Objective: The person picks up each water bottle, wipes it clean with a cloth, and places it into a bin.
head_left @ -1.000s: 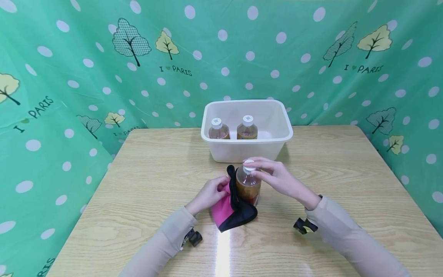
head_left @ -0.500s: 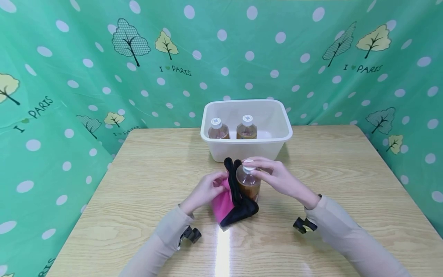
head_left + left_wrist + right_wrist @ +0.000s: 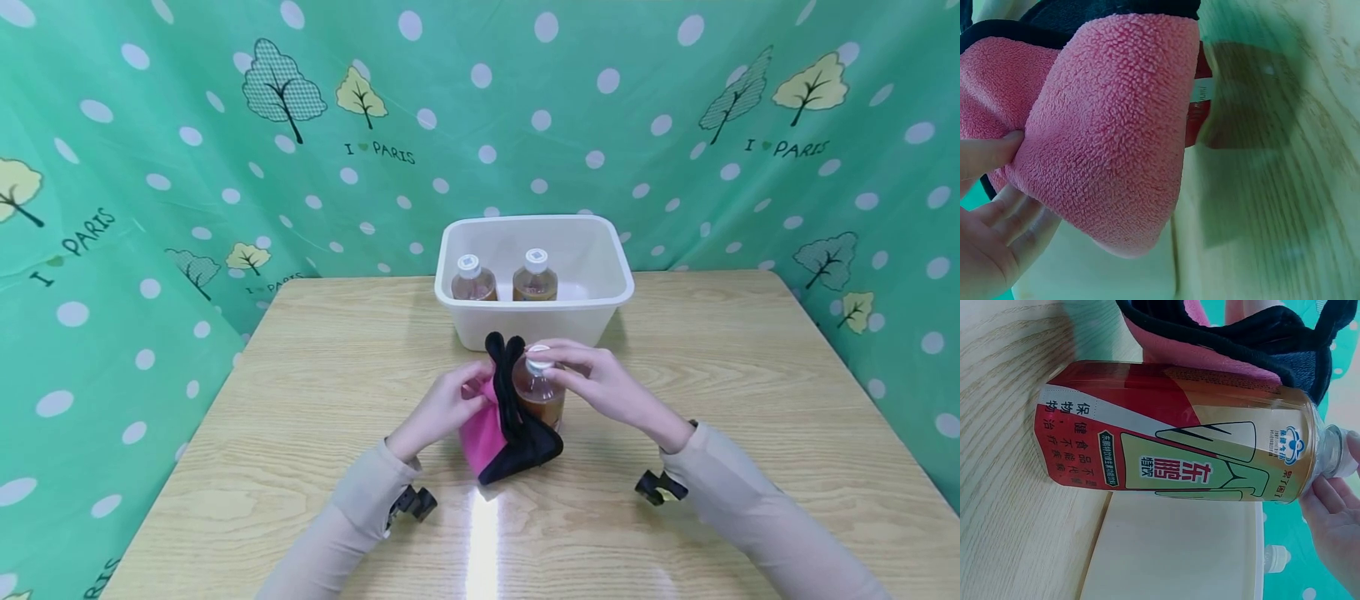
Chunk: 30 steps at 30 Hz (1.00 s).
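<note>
A drink bottle [image 3: 1179, 431] with a red and gold label and a white cap stands upright on the table, in front of the bin. My right hand [image 3: 592, 379] grips it at the cap and neck from above. My left hand [image 3: 442, 408] pinches a pink terry cloth [image 3: 1110, 119] with black edging between thumb and fingers. That cloth is folded, pink side toward the left hand, and lies against the bottle's left side. In the right wrist view its black-edged folds run along the bottle's side.
Behind the bottle stands a white plastic bin [image 3: 534, 325] holding two more capped bottles, one left [image 3: 474, 283] and one nearer the middle [image 3: 536, 283]. The wooden table [image 3: 345, 333] reaches back to a green polka-dot curtain [image 3: 480, 125].
My left hand has moved slightly up and away with the cloth, whose black-edged folds now stand higher beside the bottle. The right hand stays on the cap.
</note>
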Tool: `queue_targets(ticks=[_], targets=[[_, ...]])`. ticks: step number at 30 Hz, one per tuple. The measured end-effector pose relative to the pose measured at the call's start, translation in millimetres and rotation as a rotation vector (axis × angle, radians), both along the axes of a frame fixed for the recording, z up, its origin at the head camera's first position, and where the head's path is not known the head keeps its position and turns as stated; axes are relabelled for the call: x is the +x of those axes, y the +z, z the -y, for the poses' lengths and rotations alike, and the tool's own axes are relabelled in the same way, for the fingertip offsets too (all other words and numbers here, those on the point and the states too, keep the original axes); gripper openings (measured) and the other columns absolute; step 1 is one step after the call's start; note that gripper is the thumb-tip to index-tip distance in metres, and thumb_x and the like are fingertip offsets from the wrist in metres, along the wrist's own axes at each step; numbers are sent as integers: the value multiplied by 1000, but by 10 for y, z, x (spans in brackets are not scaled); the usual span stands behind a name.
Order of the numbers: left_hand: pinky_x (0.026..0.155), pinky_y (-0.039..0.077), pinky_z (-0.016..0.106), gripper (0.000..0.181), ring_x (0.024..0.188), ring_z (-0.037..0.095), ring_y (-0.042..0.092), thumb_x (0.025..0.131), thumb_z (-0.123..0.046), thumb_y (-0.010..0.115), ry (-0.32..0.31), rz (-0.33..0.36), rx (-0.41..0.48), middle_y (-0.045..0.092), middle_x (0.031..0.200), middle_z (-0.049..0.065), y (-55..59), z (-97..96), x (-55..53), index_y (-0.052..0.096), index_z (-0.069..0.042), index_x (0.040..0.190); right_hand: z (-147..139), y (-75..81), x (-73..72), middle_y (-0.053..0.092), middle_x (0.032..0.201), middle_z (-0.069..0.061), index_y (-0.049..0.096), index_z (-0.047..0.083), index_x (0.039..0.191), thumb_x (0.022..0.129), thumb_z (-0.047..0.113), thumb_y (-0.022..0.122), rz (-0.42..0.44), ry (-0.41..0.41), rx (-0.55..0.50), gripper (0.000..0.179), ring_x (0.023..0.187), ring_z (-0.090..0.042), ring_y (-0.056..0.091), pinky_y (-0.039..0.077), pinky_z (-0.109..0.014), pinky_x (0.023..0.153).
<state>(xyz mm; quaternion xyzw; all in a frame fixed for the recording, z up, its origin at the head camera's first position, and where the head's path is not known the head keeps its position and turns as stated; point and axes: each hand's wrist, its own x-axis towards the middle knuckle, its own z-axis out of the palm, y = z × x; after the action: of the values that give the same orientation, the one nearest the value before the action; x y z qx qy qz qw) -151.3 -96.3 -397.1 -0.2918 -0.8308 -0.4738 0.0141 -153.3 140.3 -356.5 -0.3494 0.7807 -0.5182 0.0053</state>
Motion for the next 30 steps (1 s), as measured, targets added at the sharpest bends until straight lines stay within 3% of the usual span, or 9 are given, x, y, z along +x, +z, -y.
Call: queue_targets(ticks=[6,13,25,30], targets=[[67,50,23,24,75,23,59,72,13,56,-7,-10,-21,60,87,14,-102,-14,-34,57,4,94,4,-11,-8,58,115,-9,60,0,110,84,4,55,-34,2,-8,27,112,-15,47,39,-20,91],[67,49,21,25,76,23,59,71,13,56,3,-11,-61,58,87,12,-203,-19,-50,57,3,94,2,-11,-5,57,116,-8,60,0,111,85,6,54,-15,1,3,27,113,-16,47,39,-20,92],[72,49,24,29,81,19,57,69,13,54,-3,-51,-124,61,90,11,-300,-19,-84,58,1,95,3,-10,1,57,117,-7,60,2,112,85,6,54,11,5,1,27,114,-14,46,39,-20,92],[73,49,21,30,83,20,58,69,13,55,5,-25,-138,61,91,12,-339,-31,-87,57,3,97,7,-10,-1,57,117,-7,60,2,112,85,6,54,8,8,-6,27,114,-15,46,38,-20,92]])
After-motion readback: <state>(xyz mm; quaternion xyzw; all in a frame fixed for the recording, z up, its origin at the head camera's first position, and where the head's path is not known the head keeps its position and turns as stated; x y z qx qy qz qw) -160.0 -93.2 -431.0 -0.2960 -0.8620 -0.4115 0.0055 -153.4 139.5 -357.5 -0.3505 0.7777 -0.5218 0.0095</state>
